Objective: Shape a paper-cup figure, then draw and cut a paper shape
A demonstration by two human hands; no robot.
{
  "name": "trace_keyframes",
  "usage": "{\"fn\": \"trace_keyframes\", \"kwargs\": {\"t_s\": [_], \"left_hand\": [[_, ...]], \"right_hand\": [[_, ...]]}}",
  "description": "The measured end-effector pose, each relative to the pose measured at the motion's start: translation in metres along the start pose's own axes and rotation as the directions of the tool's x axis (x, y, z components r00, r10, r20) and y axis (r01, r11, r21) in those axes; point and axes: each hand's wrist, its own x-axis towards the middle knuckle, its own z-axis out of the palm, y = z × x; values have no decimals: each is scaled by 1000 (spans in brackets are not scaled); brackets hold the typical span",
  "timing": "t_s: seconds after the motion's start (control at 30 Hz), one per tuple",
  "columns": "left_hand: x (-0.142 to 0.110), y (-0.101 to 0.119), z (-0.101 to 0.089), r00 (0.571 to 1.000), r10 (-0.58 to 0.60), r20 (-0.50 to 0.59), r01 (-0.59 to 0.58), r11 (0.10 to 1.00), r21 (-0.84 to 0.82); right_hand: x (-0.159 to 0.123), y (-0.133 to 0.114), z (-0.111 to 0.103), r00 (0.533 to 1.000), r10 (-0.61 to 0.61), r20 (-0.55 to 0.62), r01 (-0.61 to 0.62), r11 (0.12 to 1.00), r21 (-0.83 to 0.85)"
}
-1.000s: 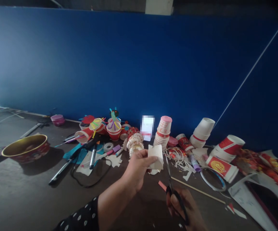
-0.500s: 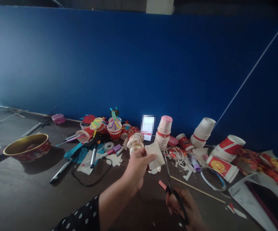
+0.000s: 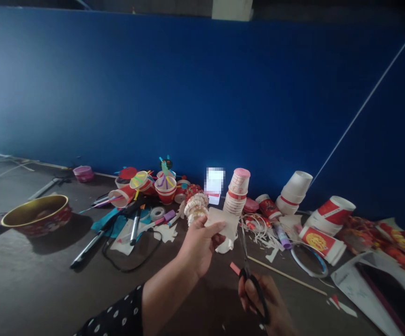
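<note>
Between the thumb and fingers of my left hand [image 3: 198, 247] is a small piece of white paper [image 3: 227, 223], held up over the table. My right hand [image 3: 263, 296] grips black-handled scissors [image 3: 245, 261] by the finger loops, blades pointing up. The blade tips stand close to the paper's right edge; whether they touch it I cannot tell. Behind the paper rises a stack of paper cups [image 3: 236, 198] with a pink top. A small pink strip [image 3: 235, 268] lies on the table beside the scissors.
A thin wooden stick [image 3: 289, 275] and paper scraps [image 3: 273, 253] lie to the right, near a tape ring [image 3: 309, 259] and a dark phone [image 3: 391, 298]. On the left are a red-and-gold bowl [image 3: 37, 224], markers [image 3: 135, 228] and decorated cups [image 3: 166, 189]. A blue partition [image 3: 202, 93] stands behind.
The white paper has turned a little in my left hand and its outline looks wider. The scissors have shifted slightly left with my right hand.
</note>
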Motion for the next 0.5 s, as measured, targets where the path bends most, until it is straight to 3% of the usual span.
{"fn": "trace_keyframes", "kwargs": {"t_s": [0.17,0.5], "left_hand": [[-3,-1,2,998,-26,65,31,997,-69],[-6,-3,2,993,-109,34,108,994,14]], "right_hand": [[-2,-2,4,999,-6,33,6,1000,10],[-2,5,0,999,-4,39,1,998,56]]}}
